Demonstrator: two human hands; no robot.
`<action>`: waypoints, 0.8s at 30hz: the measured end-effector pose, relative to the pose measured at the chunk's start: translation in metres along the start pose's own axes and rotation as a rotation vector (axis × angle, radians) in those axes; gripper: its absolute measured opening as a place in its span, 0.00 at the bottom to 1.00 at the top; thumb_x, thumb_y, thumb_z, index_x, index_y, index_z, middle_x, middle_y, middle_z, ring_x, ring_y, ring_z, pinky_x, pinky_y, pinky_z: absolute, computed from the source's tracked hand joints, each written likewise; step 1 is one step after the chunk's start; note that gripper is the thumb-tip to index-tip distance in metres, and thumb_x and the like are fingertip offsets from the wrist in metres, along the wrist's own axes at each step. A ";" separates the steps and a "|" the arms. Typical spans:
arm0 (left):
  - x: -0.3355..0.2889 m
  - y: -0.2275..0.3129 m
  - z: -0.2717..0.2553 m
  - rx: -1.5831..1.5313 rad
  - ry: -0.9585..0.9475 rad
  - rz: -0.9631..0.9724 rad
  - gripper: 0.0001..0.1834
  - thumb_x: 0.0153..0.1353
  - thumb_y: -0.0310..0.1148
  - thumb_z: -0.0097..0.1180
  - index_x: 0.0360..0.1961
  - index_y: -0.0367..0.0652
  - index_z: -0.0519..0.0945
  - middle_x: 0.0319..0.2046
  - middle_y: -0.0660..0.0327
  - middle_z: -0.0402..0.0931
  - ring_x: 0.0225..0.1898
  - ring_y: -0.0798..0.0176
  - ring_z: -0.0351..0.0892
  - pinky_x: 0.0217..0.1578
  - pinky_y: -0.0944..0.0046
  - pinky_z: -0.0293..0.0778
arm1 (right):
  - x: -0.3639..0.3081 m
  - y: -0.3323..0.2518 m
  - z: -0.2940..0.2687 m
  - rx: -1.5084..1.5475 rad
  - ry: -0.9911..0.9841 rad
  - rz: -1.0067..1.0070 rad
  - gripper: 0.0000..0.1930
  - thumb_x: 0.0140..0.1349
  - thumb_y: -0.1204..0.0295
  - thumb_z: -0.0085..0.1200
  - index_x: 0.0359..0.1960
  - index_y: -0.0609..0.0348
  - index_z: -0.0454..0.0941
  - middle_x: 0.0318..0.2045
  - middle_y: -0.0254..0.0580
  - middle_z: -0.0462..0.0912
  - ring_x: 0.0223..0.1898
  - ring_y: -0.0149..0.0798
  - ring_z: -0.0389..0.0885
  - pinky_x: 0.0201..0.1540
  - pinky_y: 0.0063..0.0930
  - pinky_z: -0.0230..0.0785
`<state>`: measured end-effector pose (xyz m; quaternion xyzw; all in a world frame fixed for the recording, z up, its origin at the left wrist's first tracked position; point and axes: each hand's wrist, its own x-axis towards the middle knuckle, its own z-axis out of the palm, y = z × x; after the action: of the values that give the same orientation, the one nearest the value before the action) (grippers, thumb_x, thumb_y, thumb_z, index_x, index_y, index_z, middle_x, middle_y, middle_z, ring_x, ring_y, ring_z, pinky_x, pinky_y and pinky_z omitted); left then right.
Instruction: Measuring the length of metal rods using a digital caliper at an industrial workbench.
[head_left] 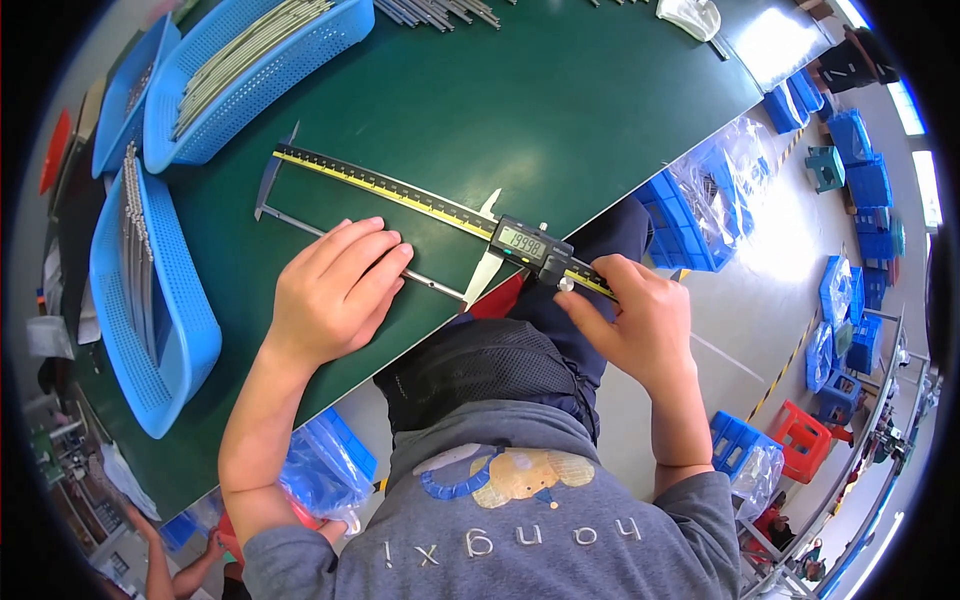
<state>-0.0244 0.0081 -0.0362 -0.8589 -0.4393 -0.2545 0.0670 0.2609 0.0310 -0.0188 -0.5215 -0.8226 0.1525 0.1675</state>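
A digital caliper with a black and yellow scale lies across the green table, its jaws spread wide. Between those jaws runs a thin metal rod, its ends at the two jaws. My left hand is closed over the middle of the rod, fingers pressed together and hiding part of it. My right hand grips the caliper's beam beside its display unit, with the thumb at the small round thumbwheel. The display faces up with digits lit.
Blue perforated baskets holding metal rods stand at the left of the green table. More loose rods lie at the far edge. Right of the table, blue crates with plastic bags and a red stool stand on the floor.
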 end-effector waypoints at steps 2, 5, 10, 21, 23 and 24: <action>0.000 0.000 -0.004 0.014 -0.018 -0.006 0.11 0.47 0.27 0.59 0.35 0.42 0.80 0.37 0.60 0.78 0.43 0.57 0.79 0.43 0.58 0.78 | 0.003 -0.001 -0.001 0.017 0.000 -0.027 0.19 0.51 0.53 0.62 0.25 0.55 0.74 0.18 0.38 0.76 0.19 0.44 0.77 0.20 0.35 0.66; -0.004 -0.001 -0.003 0.078 -0.076 0.069 0.09 0.46 0.28 0.58 0.32 0.42 0.79 0.36 0.60 0.78 0.43 0.58 0.79 0.43 0.59 0.78 | 0.006 0.000 0.004 0.010 -0.004 -0.079 0.18 0.50 0.54 0.63 0.27 0.55 0.75 0.18 0.39 0.76 0.19 0.45 0.77 0.20 0.36 0.66; 0.023 -0.009 -0.034 0.209 0.140 0.182 0.07 0.44 0.28 0.58 0.28 0.41 0.78 0.36 0.61 0.77 0.30 0.64 0.78 0.31 0.66 0.78 | 0.003 0.006 0.003 0.068 0.063 -0.034 0.14 0.48 0.64 0.66 0.26 0.60 0.75 0.14 0.43 0.70 0.13 0.41 0.68 0.18 0.30 0.58; 0.059 -0.161 -0.012 0.131 0.037 -0.606 0.11 0.61 0.35 0.46 0.31 0.41 0.79 0.33 0.53 0.77 0.38 0.46 0.76 0.40 0.50 0.72 | 0.002 0.018 0.014 0.033 0.034 -0.092 0.15 0.50 0.62 0.65 0.26 0.60 0.74 0.16 0.45 0.73 0.17 0.48 0.72 0.20 0.35 0.61; 0.057 -0.152 -0.021 0.048 -0.015 -0.615 0.12 0.62 0.36 0.47 0.33 0.41 0.79 0.33 0.54 0.77 0.39 0.47 0.76 0.40 0.51 0.71 | -0.001 0.018 0.014 0.053 0.025 -0.041 0.15 0.50 0.63 0.65 0.26 0.60 0.75 0.16 0.45 0.73 0.17 0.48 0.72 0.21 0.35 0.62; 0.052 -0.148 -0.027 0.052 -0.019 -0.627 0.12 0.62 0.36 0.47 0.33 0.41 0.79 0.33 0.54 0.77 0.39 0.47 0.76 0.40 0.51 0.71 | 0.001 0.016 0.013 0.060 -0.004 -0.012 0.14 0.50 0.64 0.65 0.27 0.61 0.75 0.16 0.45 0.74 0.18 0.47 0.72 0.22 0.34 0.63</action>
<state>-0.1262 0.1259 -0.0031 -0.6820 -0.6895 -0.2436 0.0033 0.2679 0.0370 -0.0373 -0.5110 -0.8211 0.1773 0.1823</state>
